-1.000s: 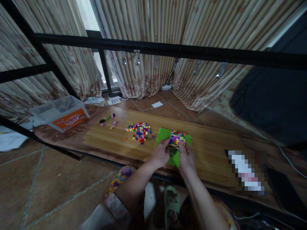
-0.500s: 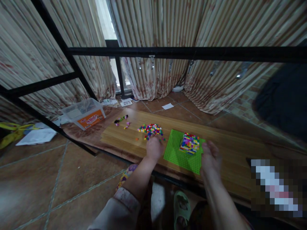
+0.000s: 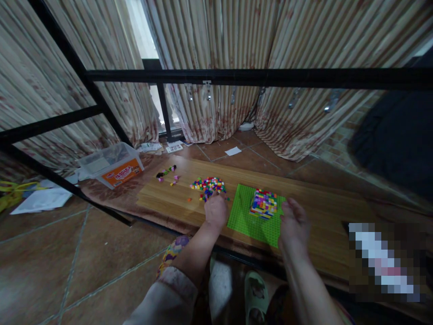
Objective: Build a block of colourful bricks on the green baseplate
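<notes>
Striped curtains (image 3: 209, 45) are hung behind a black metal frame (image 3: 264, 77), and a tiled floor (image 3: 34, 257) is seen below. A long wooden surface (image 3: 314, 225) is laid low across the view, with a clear plastic box (image 3: 110, 164) placed just beyond its left end. A green baseplate (image 3: 238, 221) is positioned on the surface, near its front edge. A multicoloured brick stack (image 3: 263, 203) is seated on the baseplate, toward its far side, and is touched by neither hand. A heap of loose bricks (image 3: 208, 187) is spread to the left of the baseplate, and a smaller scattering of bricks (image 3: 165, 172) is seen farther left.

The left hand (image 3: 215, 211) is lowered at the near edge of the heap, with its fingers curled downward. Whether a brick is held by them cannot be told, as the fingertips are hidden. The right hand (image 3: 294, 225) is held open just beside the baseplate's right edge, its fingers (image 3: 287, 207) spread, and nothing is seen in its grasp.

Risks are judged as follows: the stack could be knocked if it is struck by the open right hand, and loose bricks could be scattered over the front edge by a careless sweep of the left hand.
</notes>
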The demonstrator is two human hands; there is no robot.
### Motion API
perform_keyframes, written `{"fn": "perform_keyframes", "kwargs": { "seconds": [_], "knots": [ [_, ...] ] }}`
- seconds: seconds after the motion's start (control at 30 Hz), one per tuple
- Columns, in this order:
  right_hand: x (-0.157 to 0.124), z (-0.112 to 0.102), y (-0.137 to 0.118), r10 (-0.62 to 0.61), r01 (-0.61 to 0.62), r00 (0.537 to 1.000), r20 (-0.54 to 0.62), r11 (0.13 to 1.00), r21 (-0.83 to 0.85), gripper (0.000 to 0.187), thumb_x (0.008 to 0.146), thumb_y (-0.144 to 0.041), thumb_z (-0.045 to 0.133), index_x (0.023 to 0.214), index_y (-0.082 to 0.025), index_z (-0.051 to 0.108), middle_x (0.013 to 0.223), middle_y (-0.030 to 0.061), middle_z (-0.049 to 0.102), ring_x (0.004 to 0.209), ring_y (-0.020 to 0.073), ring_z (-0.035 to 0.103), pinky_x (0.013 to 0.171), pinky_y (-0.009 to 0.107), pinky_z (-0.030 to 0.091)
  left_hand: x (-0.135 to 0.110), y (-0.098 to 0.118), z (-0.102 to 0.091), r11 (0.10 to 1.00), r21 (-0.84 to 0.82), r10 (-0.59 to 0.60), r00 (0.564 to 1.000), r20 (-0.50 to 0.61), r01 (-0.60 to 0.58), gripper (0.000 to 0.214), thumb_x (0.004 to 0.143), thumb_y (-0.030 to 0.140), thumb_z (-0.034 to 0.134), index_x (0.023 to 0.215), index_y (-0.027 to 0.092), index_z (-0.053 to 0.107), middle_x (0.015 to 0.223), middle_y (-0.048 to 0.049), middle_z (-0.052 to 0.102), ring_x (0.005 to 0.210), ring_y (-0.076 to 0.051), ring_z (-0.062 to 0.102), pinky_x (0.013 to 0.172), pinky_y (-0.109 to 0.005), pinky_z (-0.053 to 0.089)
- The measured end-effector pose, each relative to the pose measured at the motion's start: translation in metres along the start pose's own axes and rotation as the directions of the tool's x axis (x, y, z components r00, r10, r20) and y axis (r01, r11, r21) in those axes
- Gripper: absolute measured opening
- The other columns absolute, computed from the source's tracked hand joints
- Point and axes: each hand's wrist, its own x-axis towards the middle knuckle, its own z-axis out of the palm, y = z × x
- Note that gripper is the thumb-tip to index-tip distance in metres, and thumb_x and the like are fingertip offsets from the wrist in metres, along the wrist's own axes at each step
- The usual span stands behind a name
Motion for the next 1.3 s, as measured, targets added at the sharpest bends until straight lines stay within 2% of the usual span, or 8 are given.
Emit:
{"fn": "perform_keyframes", "kwargs": {
  "seconds": [0.1, 0.23, 0.43, 0.6, 0.83, 1.07, 1.17, 1.3],
  "knots": [
    [-0.003, 0.001, -0.004, -0.079, 0.079, 0.997, -0.007, 0.997, 0.000, 0.036, 0.066, -0.039, 0.065, 0.093, -0.016, 0.066, 0.089, 0.0052, 0.066, 0.079, 0.0167, 0.059, 0.074, 0.033, 0.046, -0.007, 0.008, -0.006, 0.940, -0.338, 0.032, 0.998, -0.057, -0.049, 0.015, 0.082, 0.019, 0.055, 0.090, 0.019, 0.068, 0.089, -0.0045, 0.070, 0.078, -0.015, 0.065, 0.075, -0.026, 0.049],
    [-0.009, 0.006, -0.005, -0.118, 0.116, 0.989, 0.093, 0.993, 0.027, 0.029, 0.069, -0.040, 0.064, 0.082, -0.015, 0.068, 0.078, 0.0047, 0.068, 0.070, 0.0161, 0.060, 0.071, 0.033, 0.047, -0.016, 0.029, -0.002, 0.705, -0.706, 0.094, 0.996, -0.007, -0.072, 0.014, 0.080, 0.019, 0.057, 0.088, 0.017, 0.069, 0.084, -0.0033, 0.071, 0.074, -0.012, 0.064, 0.072, -0.023, 0.050],
    [-0.013, 0.004, -0.002, -0.211, 0.225, 0.945, 0.251, 0.974, -0.028, 0.023, 0.072, -0.039, 0.064, 0.078, -0.018, 0.070, 0.077, 0.0044, 0.071, 0.073, 0.0181, 0.063, 0.075, 0.035, 0.048, -0.022, 0.051, 0.010, 0.562, -0.825, 0.142, 0.989, 0.037, -0.050, 0.014, 0.078, 0.017, 0.058, 0.088, 0.016, 0.069, 0.086, -0.0041, 0.071, 0.078, -0.014, 0.065, 0.073, -0.025, 0.051],
    [-0.015, -0.001, -0.002, -0.232, 0.311, 0.868, 0.439, 0.943, -0.116, 0.020, 0.075, -0.037, 0.063, 0.083, -0.021, 0.072, 0.088, 0.0049, 0.072, 0.083, 0.0191, 0.064, 0.081, 0.035, 0.047, -0.023, 0.053, 0.012, 0.503, -0.861, 0.176, 0.984, 0.022, -0.070, 0.014, 0.079, 0.018, 0.057, 0.090, 0.017, 0.067, 0.089, -0.0042, 0.071, 0.081, -0.014, 0.066, 0.076, -0.026, 0.052],
    [-0.015, -0.001, -0.003, -0.225, 0.339, 0.836, 0.501, 0.929, -0.149, 0.017, 0.076, -0.033, 0.061, 0.084, -0.022, 0.071, 0.087, 0.0034, 0.070, 0.082, 0.0181, 0.063, 0.080, 0.034, 0.046, -0.024, 0.051, 0.012, 0.504, -0.855, 0.203, 0.979, -0.019, -0.121, 0.016, 0.079, 0.014, 0.057, 0.092, 0.018, 0.065, 0.090, -0.0044, 0.070, 0.085, -0.014, 0.066, 0.081, -0.027, 0.052],
    [0.004, -0.010, -0.004, -0.294, 0.397, 0.876, 0.381, 0.889, -0.228, 0.019, 0.073, -0.037, 0.064, 0.078, -0.020, 0.072, 0.079, 0.0034, 0.067, 0.073, 0.0171, 0.059, 0.068, 0.031, 0.045, -0.020, 0.043, 0.016, 0.693, -0.720, 0.097, 0.995, 0.040, -0.038, 0.019, 0.080, 0.012, 0.054, 0.093, 0.017, 0.066, 0.092, -0.0056, 0.071, 0.083, -0.015, 0.066, 0.079, -0.029, 0.052],
    [0.004, -0.009, -0.003, -0.317, 0.448, 0.845, 0.430, 0.859, -0.249, 0.020, 0.073, -0.039, 0.065, 0.078, -0.022, 0.073, 0.081, 0.0035, 0.066, 0.078, 0.0183, 0.059, 0.072, 0.033, 0.045, -0.022, 0.044, 0.016, 0.723, -0.689, 0.124, 0.991, 0.053, -0.053, 0.020, 0.081, 0.014, 0.053, 0.095, 0.018, 0.067, 0.094, -0.0049, 0.071, 0.086, -0.016, 0.066, 0.080, -0.029, 0.052],
    [0.000, -0.006, -0.002, -0.395, 0.579, 0.783, 0.480, 0.744, -0.332, 0.018, 0.076, -0.039, 0.063, 0.078, -0.025, 0.074, 0.090, 0.0051, 0.061, 0.091, 0.0209, 0.055, 0.082, 0.038, 0.042, -0.025, 0.046, 0.014, 0.743, -0.664, 0.153, 0.987, 0.047, -0.084, 0.023, 0.083, 0.016, 0.051, 0.099, 0.019, 0.067, 0.098, -0.0049, 0.071, 0.088, -0.016, 0.065, 0.083, -0.029, 0.052]
  ]
}}
